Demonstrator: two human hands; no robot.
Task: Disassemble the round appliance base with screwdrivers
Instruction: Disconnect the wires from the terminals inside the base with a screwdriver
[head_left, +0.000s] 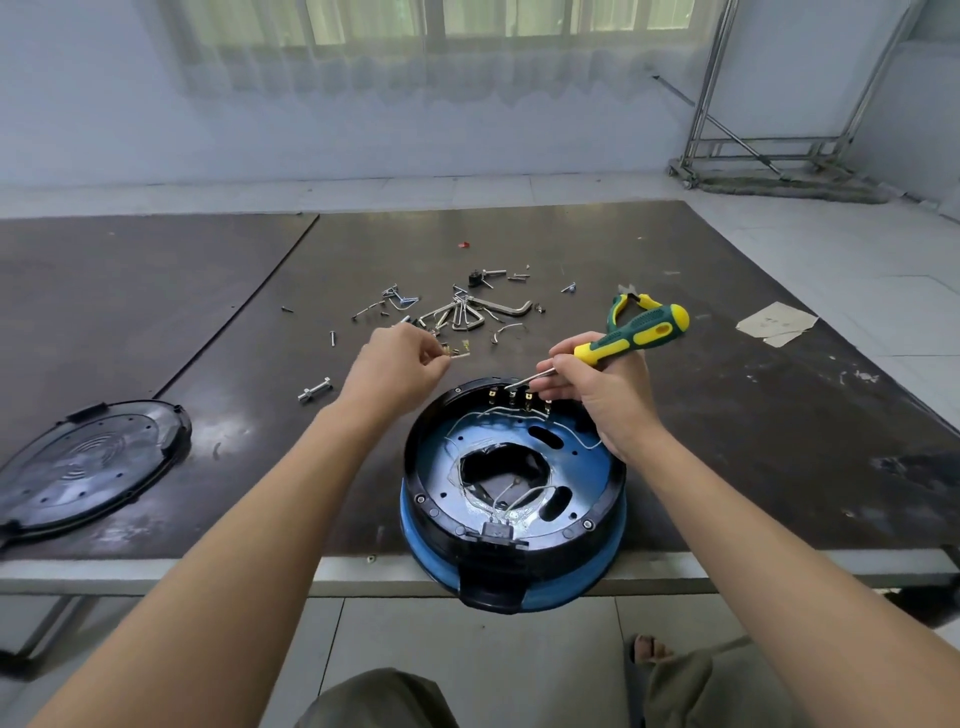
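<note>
The round appliance base (418, 483) lies with its open side up at the six o'clock edge of the dark table (727, 415), and its near part hangs a little over this edge. It has a black rim and a blue plate inside, with thin white wires (498, 415) across the plate. A row of small terminals (519, 397) stands at twelve o'clock on the rim.

The right hand (602, 395) is above the rim at about two o'clock. Its fingers are curled round the lower part of a green and yellow screwdriver (639, 332). The handle points up toward one o'clock, and the metal tip is at the terminals.

The left hand (400, 369) is just beyond the rim at about eleven o'clock. Its thumb and fingertips pinch a small brass-coloured piece (460, 355); the other fingers are curled.

From the base, a heap of loose screws and hex keys (457, 312) lies on the table at twelve o'clock. Pliers (631, 304) with green and yellow handles lie at one o'clock, partly behind the screwdriver. A scrap of paper (776, 322) is at two o'clock, a single bolt (314, 391) at ten o'clock, and a round black cover (88, 462) at nine o'clock, well apart.
</note>
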